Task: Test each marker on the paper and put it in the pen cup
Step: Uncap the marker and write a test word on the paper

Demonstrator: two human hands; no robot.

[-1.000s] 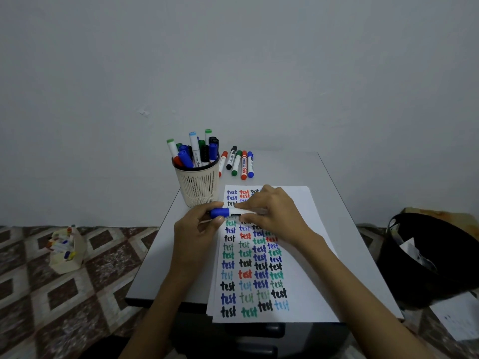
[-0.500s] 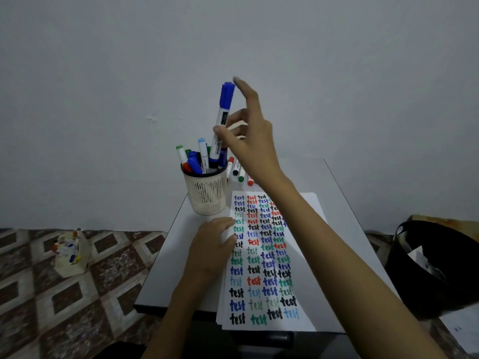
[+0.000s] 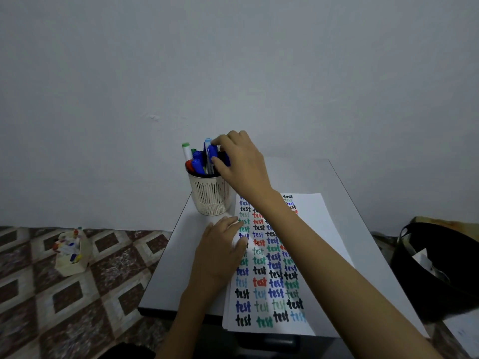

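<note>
Right hand (image 3: 241, 164): come down from high; my grip pinches the blue marker (image 3: 212, 153), now standing in the pen cup (image 3: 210, 200).
Tabletop (image 3: 305, 174): cup near far-left corner.
Paper (image 3: 321, 229): crowded with tests; left hand (image 3: 220, 252) flat, relaxed.
Remaining: I judge only release.

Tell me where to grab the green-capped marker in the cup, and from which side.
Best pinch the green-capped marker on its white barrel just below the cap, coming from above and the left. It stands nearly upright, clear above the pen cup's left rim, while the right hand holding a blue marker crowds the right side.
</note>
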